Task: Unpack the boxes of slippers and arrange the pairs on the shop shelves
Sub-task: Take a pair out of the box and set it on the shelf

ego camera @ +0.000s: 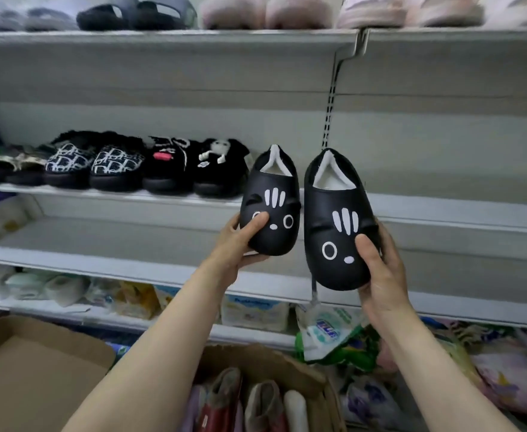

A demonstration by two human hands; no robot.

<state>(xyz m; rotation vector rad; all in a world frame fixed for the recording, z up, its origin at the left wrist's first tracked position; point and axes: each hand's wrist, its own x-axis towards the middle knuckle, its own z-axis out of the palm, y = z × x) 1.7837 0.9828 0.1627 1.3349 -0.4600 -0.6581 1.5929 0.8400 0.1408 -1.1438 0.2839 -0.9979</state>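
Left hand [240, 244] holds the left slipper [270, 213] by its toe — thumb on top over one printed eye, fingers curled beneath the sole. Right hand [380, 269] holds the right slipper [338, 226] the same way, thumb across the upper, fingers wrapped round its outer side. Each grip is pinched on its slipper. Both slippers are black with white face markings and white lining, heels up, side by side with a narrow gap between them, raised in front of the middle shelf [443, 210].

On that shelf, a row of dark slippers [144, 169] runs from the left end to just beside the left slipper; the shelf to the right of the row is bare along its front edge. An upright slotted rail [329, 120] stands behind the held pair. The top shelf [162, 37] carries grey, black and pink pairs along its edge.

Below, an open box [265, 366] shows more slippers upright inside; a second box [31, 369] sits at lower left. Packaged goods [330, 335] crowd the lower shelves.
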